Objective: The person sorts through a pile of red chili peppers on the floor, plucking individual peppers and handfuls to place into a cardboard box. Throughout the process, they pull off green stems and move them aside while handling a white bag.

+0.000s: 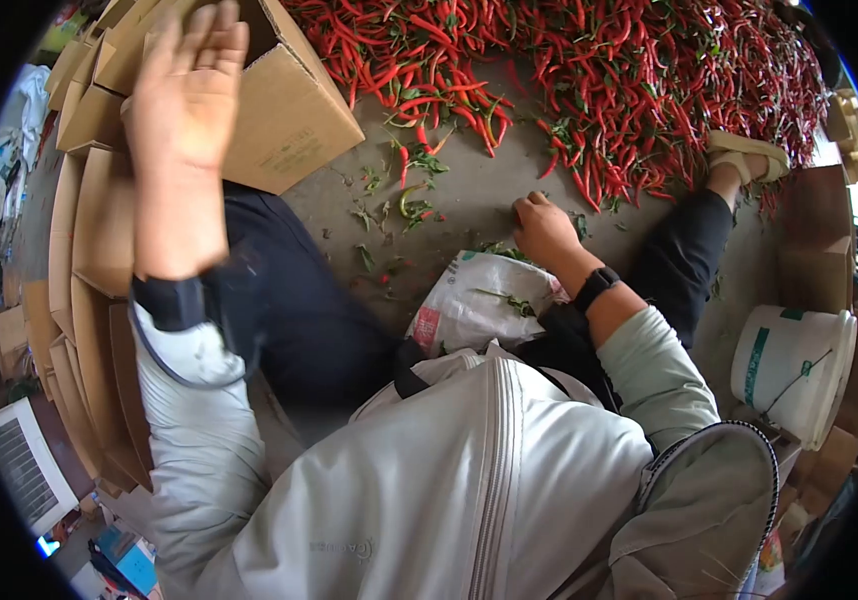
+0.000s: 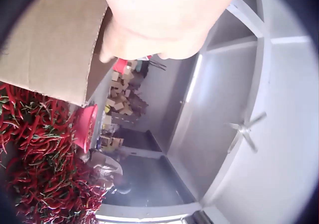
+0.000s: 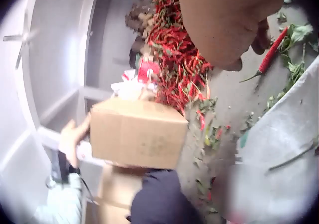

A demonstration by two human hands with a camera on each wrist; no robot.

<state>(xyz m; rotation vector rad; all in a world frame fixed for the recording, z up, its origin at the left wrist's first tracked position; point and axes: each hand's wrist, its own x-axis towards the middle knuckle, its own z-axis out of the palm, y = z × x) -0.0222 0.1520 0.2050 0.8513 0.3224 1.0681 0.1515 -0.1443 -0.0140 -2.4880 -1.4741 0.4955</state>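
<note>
My left hand, palm up with fingers extended, is at the near side of an open cardboard box. In the left wrist view the hand overlaps the box's edge, and no object shows in it. My right hand is low over the floor, fingers curled downward, between the chili pile and a white sack. In the right wrist view a red chili with green leaves lies close beside the right fingertips. I cannot tell whether the curled fingers hold anything.
A large heap of red chilies spreads across the floor ahead. Loose leaves and a few chilies lie between the box and the sack. More cardboard boxes line the left side. A white bucket stands at the right.
</note>
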